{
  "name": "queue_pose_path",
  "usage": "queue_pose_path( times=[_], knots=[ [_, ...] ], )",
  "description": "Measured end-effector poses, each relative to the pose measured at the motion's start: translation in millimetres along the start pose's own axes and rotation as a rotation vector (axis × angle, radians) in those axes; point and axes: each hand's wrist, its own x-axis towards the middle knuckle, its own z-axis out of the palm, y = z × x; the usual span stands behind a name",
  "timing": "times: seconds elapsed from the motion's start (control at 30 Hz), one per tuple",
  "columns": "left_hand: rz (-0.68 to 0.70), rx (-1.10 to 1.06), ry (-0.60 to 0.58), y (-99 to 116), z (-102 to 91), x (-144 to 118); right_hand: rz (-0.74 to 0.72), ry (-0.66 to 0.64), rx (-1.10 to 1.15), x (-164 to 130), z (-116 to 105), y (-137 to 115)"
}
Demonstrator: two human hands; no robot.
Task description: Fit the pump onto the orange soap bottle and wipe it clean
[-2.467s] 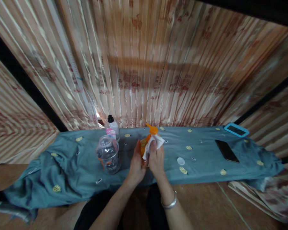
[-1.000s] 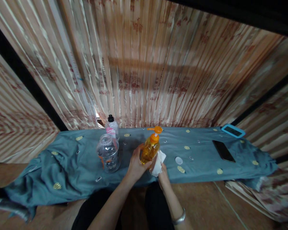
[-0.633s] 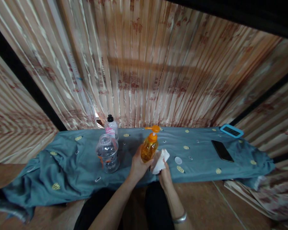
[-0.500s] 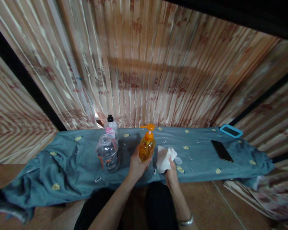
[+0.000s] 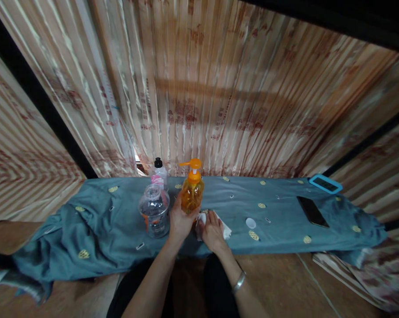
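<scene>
My left hand (image 5: 181, 222) is wrapped around the lower part of an orange pump bottle (image 5: 192, 194), whose spout points left. Just right of it, my right hand (image 5: 213, 230) is closed over a white cloth or tissue (image 5: 226, 231), partly hidden beneath the fingers. The cloth is low over the bench, close to the bottle's base. Left of the bottle stands a clear, open-mouthed plastic jar (image 5: 155, 214) with an orange mark. Behind the jar is a clear bottle (image 5: 159, 179) with a black cap and pink label.
A grey-green patterned sheet (image 5: 279, 229) covers the narrow bench. A small round white disc (image 5: 250, 223) lies right of my hands. Farther right are a black phone (image 5: 312, 211) and a blue-framed device (image 5: 325, 183). A pleated curtain (image 5: 202, 110) hangs behind.
The pump bottle has moved left and slightly up, standing more upright. My right hand has brought the cloth left to beside the bottle's base, turning palm down and uncovering the white disc.
</scene>
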Motion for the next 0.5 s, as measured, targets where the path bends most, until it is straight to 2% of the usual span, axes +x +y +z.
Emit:
queue_pose_path(
  times=[0.1,0.23,0.37,0.5],
  knots=[
    [0.02,0.005,0.025,2.0,-1.5,3.7,-0.026,-0.037,-0.03,5.9,-0.3,-7.6],
    [0.072,0.018,0.034,6.3,-1.6,6.7,-0.06,-0.018,0.01,6.6,-4.3,-2.1],
    [0.1,0.083,0.053,8.9,-1.8,9.4,-0.103,0.134,0.121,-3.4,-11.0,0.2],
    [0.108,0.118,0.059,11.7,0.4,12.4,-0.223,0.281,0.258,-5.3,-13.6,-21.4]
  ],
)
